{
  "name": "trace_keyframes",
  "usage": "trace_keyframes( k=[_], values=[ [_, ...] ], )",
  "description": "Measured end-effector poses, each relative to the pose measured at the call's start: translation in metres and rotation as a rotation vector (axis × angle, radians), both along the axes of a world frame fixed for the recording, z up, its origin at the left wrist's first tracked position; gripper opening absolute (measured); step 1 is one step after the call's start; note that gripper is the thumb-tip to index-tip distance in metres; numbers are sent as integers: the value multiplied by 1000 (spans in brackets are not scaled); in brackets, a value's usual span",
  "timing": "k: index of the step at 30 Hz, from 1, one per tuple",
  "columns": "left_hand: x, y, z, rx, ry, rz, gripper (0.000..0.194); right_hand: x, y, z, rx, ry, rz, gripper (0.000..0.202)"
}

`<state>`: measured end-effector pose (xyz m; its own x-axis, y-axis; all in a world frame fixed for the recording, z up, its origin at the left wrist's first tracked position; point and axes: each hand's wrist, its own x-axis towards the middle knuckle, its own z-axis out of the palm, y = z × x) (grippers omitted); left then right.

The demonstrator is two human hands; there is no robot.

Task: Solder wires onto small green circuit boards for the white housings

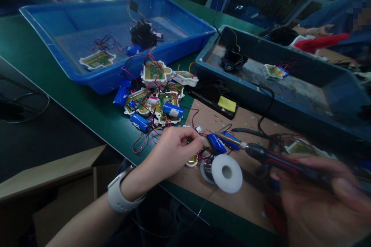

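In the right hand, grips a soldering iron by its dark handle, over the right part of the brown sheet. Probably handles as light and stiff, hot at the metal end; best to hold it by the handle, well behind the shaft. With the left hand, pinches thumb and forefinger together among thin wires, beside a partly hidden circuit board. Cannot tell for certain which wire or small part is caught there. Likely to find the wires limp and springy, with joints easy to tear: best to take hold by the insulation, close to the end. Just to the right, near the fingertips, shows a blue battery, likely firm and smooth-wrapped; best to grasp it round the body, not by the leads. Nearer the body, shows a white spool on edge, apt to roll; best to steady it by the rims.

Reaches in from the lower left with the left forearm, back of the hand upward, fingers curled. Comes from the lower right with the right hand, fingers wrapped round the handle, slanting the shaft leftward toward the pinch. Cannot tell if touching there.
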<state>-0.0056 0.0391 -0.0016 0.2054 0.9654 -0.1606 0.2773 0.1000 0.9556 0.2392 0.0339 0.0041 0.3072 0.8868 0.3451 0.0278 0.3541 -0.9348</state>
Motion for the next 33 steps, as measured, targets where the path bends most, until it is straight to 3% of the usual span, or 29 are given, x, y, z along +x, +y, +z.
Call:
trace_keyframes(
  k=[12,29,33],
  values=[
    [0,0,2,18,29,3,26,-6,-7,4,-93,-21,23,21],
    [-1,0,2,17,28,2,27,-8,-7,7,-96,-22,1,22],
    [0,1,2,21,18,5,27,-6,-3,5,-16,-16,-41,24]
  ],
)
